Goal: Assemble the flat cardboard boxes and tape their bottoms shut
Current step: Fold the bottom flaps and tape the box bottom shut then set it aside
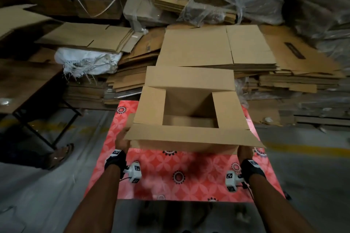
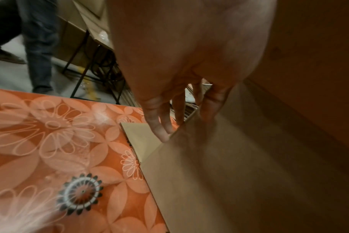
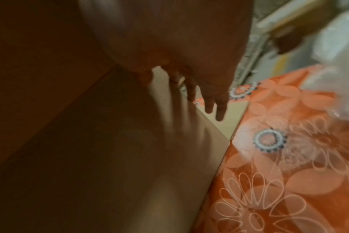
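Cardboard box (image 1: pixel 189 108): one, erected, standing on the red floral tablecloth (image 1: pixel 170 174) of the table, mouth facing up. Four top flaps splayed outward; the interior is visible down to the closed bottom flaps. Long axis runs left to right across the person's front. Near flap (image 1: pixel 189 136) hangs out toward the person, over both hands; far flap stands up and leans away.

Left hand (image 1: pixel 123 140): at the box's near left corner, under the near flap. In the left wrist view the fingers (image 2: pixel 159 126) are straight, pointing down, their tips touching the box's left edge where a bottom flap (image 2: pixel 141 138) sticks out onto the cloth. Not curled round anything.

Right hand (image 1: pixel 245 152): at the box's near right corner, mostly hidden under the flap in the head view. In the right wrist view, blurred, the fingers (image 3: pixel 219 110) are extended downward beside the box wall, over a strip of cardboard lying on the cloth; contact cannot be told. No grasp visible.

The box lies between the two hands, ahead of both wrists.

Surroundings: stacks of flat cardboard (image 1: pixel 216 47) just behind the table; a white woven sack (image 1: pixel 87 60) at left; clear plastic wrap (image 1: pixel 227 0) over further stacks; a wooden bench (image 1: pixel 24 85) at left; another person's sandalled foot (image 1: pixel 62 153) on the grey floor.
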A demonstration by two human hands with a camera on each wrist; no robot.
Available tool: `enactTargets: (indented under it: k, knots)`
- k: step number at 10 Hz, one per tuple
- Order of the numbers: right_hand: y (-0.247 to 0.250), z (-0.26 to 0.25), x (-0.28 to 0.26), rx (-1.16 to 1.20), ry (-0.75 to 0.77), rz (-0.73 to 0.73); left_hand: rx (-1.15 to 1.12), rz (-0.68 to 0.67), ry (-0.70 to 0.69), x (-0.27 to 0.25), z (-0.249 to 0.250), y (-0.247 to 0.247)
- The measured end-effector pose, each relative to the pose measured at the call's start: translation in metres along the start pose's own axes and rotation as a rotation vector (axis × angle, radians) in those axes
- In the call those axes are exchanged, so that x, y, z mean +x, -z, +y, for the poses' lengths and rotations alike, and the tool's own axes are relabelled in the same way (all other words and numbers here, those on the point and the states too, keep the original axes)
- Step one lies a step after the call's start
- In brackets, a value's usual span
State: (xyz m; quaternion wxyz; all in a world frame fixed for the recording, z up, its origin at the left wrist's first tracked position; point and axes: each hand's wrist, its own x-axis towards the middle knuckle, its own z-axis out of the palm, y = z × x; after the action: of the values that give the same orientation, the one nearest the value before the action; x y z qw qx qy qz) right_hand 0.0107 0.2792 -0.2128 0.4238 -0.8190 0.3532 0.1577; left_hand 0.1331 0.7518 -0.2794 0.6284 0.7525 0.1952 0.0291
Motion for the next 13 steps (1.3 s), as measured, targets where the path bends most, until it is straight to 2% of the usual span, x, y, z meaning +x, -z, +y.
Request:
enactTargets:
  k: [1, 2, 3, 4, 5, 6, 7, 8, 9, 10, 11, 12, 13]
  knots:
    - [-0.007, 0.014, -0.002, 0.024, -0.057, -0.018, -0.338, 0.028, 0.076, 0.005, 0.04, 0.006]
    - [-0.022, 0.003, 0.0, 0.404, -0.018, 0.079, -0.136, 0.045, -0.108, 0.009, 0.093, 0.008]
    - [-0.041, -0.016, 0.0, 1.067, 0.215, 0.371, 0.288, -0.148, -0.456, -0.001, 0.145, 0.0]
    - [-0.038, -0.036, -0.03, 1.373, 0.298, 0.501, 0.89, -0.486, -0.591, -0.01, 0.171, -0.029]
    - [-0.036, -0.033, -0.024, 1.413, 0.362, 0.62, 1.228, -0.642, -0.544, -0.019, 0.166, -0.073]
    - [-0.031, -0.021, -0.021, 1.389, 0.423, 0.735, 1.327, -0.631, -0.458, -0.022, 0.148, -0.096]
    - [-0.028, -0.001, -0.021, 1.201, 0.425, 0.879, 1.413, -0.499, -0.442, -0.022, 0.136, -0.104]
    - [-0.03, 0.016, -0.02, 0.74, 0.358, 0.965, 1.485, -0.422, -0.472, -0.022, 0.131, -0.105]
    - [-0.034, 0.013, -0.024, 0.143, 0.386, 0.934, 1.514, -0.364, -0.519, -0.028, 0.131, -0.102]
    - [-0.029, 0.009, -0.022, -0.138, 0.561, 0.863, 1.533, -0.256, -0.585, -0.037, 0.139, -0.102]
    - [-0.021, 0.0, -0.023, -0.316, 0.651, 0.779, 1.479, -0.192, -0.589, -0.04, 0.158, -0.098]
    - [-0.019, -0.015, -0.027, -0.43, 0.615, 0.655, 1.344, -0.113, -0.576, -0.031, 0.178, -0.082]
    - [-0.027, -0.026, -0.028, -0.489, 0.573, 0.579, 1.104, 0.052, -0.502, -0.014, 0.197, -0.054]
